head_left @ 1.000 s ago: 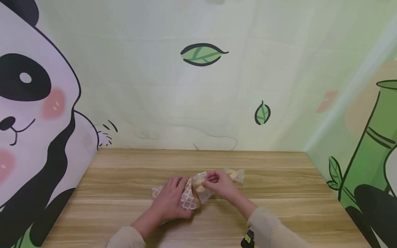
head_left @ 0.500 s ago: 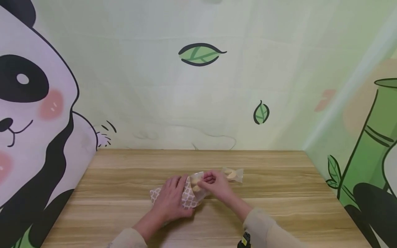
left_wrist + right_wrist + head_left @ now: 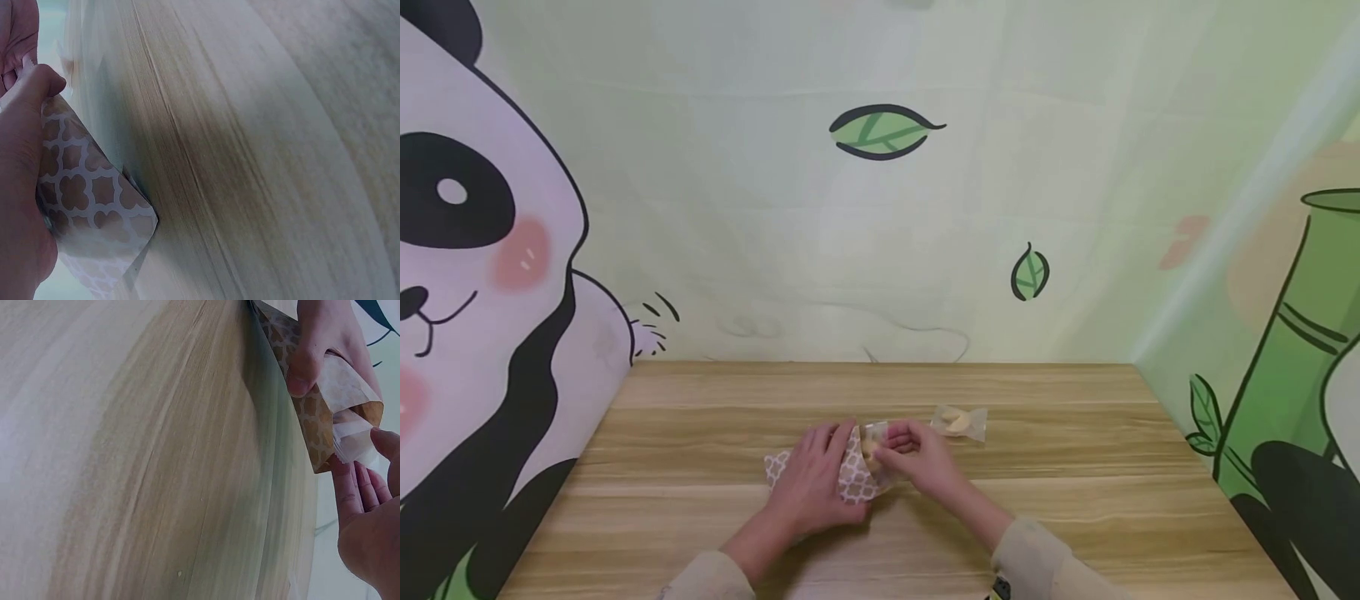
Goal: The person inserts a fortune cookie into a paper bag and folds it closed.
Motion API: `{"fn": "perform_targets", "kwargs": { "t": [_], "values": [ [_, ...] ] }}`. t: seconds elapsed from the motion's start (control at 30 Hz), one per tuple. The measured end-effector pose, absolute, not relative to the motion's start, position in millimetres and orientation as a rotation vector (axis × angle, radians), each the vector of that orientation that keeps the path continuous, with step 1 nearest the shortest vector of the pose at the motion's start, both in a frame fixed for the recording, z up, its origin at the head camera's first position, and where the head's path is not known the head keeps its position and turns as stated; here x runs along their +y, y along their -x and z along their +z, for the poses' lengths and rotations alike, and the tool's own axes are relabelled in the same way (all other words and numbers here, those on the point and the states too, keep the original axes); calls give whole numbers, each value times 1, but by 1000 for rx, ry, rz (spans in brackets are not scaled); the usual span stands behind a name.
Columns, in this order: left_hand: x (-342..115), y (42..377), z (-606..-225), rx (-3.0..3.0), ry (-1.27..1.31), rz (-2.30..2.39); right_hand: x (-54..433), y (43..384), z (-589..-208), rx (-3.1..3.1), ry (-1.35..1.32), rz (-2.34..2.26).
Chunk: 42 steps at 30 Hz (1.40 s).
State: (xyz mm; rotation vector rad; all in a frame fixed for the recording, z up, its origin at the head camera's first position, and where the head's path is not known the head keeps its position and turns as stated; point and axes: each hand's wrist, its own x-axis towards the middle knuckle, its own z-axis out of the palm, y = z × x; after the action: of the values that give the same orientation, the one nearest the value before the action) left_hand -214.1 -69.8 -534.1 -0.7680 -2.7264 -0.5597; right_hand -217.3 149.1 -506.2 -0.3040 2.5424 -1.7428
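Observation:
A brown paper bag [image 3: 855, 479] with a white lattice print lies on its side, its mouth facing right. My left hand [image 3: 816, 483] grips it from above, thumb on the near side. At the mouth, my right hand [image 3: 921, 458] pinches a clear plastic packet [image 3: 871, 450] of pale yellow, cookie-like pieces. The right wrist view shows the packet's crimped wrapper end [image 3: 353, 439] partly inside the bag, between my right thumb and fingers. In the left wrist view the bag's folded bottom corner [image 3: 134, 215] sticks out past my left palm.
A second clear packet [image 3: 958, 422] with a pale yellow curved piece lies on the wooden table [image 3: 1075, 500], behind my right hand. A printed backdrop [image 3: 760, 208] with a panda and leaves stands along the table's back and sides.
My right hand has moved slightly left, and the packet it pinches has gone deeper into the bag's mouth. The left hand keeps its grip on the bag.

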Motion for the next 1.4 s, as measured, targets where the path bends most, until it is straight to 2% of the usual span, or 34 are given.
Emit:
{"fn": "perform_targets", "kwargs": {
  "t": [0.63, 1.13, 1.4],
  "values": [
    [-66, 216, -531, -2680, 821, -640, 155, 215, -500, 2520, 467, -1753],
    [-69, 217, -528, -2668, 835, -790, 182, 221, -492, 2627, 423, -1673],
    [-68, 219, -525, -2670, 852, -842, 185, 224, -492, 2485, 476, -1543]
  ]
}}
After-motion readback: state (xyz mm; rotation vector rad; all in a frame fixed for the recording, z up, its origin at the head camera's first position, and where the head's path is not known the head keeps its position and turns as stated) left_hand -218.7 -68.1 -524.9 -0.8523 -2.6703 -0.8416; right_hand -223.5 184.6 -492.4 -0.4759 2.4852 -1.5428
